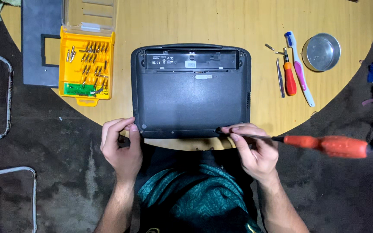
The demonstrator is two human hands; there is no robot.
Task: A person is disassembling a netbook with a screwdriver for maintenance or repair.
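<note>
Head camera looks straight down on a round pale wooden table (221, 26) where a dark grey plastic laptop (191, 90) lies upside down, its empty battery bay along the far edge and its near edge just in front of the person. Left hand (121, 149) grips the near left corner of the laptop, thumb and curled fingers pressed against the casing edge. Right hand (255, 151) sits at the near right corner, fingers pinching the thin metal shaft of a long orange-handled screwdriver (307, 142). The screwdriver's long axis runs nearly level from right to left: the handle sticks out past the right hand, off the table edge, and the tip points left into the laptop's near edge, just beside the right fingertips. The right hand is the nearer one to that tip; the left hand is well apart from it. At far left lies an open yellow plastic bit case (86, 69) with a clear lid. At far right lie a smaller orange screwdriver (289, 77), metal tweezers (280, 77), a white and pink toothbrush (301, 73) and a small round steel bowl (321, 51).
</note>
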